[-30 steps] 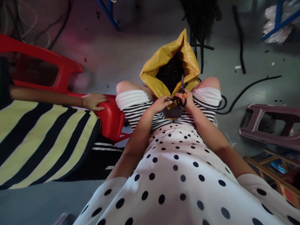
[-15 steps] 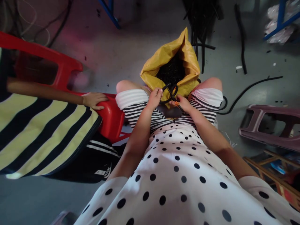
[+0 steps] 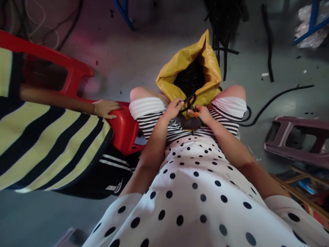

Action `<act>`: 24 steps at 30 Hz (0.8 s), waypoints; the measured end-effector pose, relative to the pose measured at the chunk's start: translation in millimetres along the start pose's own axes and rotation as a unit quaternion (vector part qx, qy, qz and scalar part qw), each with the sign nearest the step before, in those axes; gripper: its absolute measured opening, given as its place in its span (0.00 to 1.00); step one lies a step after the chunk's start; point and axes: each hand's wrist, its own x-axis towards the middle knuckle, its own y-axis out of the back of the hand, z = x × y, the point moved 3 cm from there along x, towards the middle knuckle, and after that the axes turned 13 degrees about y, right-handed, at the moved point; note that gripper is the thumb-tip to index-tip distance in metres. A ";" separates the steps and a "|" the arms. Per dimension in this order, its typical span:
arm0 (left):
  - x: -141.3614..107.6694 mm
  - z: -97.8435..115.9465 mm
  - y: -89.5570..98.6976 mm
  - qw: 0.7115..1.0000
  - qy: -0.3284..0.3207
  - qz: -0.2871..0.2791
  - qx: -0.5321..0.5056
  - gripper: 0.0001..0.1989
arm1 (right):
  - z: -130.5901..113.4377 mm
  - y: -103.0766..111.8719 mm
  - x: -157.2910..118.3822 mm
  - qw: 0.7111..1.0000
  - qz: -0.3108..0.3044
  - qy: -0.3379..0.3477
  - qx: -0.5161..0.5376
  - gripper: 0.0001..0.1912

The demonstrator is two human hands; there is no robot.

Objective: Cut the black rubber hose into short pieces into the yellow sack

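My left hand (image 3: 174, 108) is closed, its fingertips pinching a thin black rubber tube (image 3: 189, 97) at the near edge of a yellow sack (image 3: 167, 80). My right hand (image 3: 202, 114) is wrapped around a dark hand tool (image 3: 190, 104) with an orange part at the grip; it looks like scissors, though the fingers cover much of it. Its narrow tip points toward the left fingertips, against or very close to the tube. Between my knees the sack gapes, holding many short black pieces (image 3: 190, 78). The tube loops in front of it.
A co-worker's hand (image 3: 106, 108) rests on a red plastic stool (image 3: 123, 130) at my left. Black tubes lie in a pile (image 3: 223, 24) beyond the sack, and one long tube (image 3: 275, 103) curves across the floor. On the right stands a mauve stool (image 3: 280, 147).
The tool's tip has come up across the tube beside my left fingertips. The tube end that pointed up from my left hand now lies lower. The whole view has shifted slightly.
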 end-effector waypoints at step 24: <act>2.3 -0.9 11.0 0.985 0.016 0.109 -0.131 0.26 | 0.2 12.1 -0.5 0.979 0.112 -0.014 0.170 0.37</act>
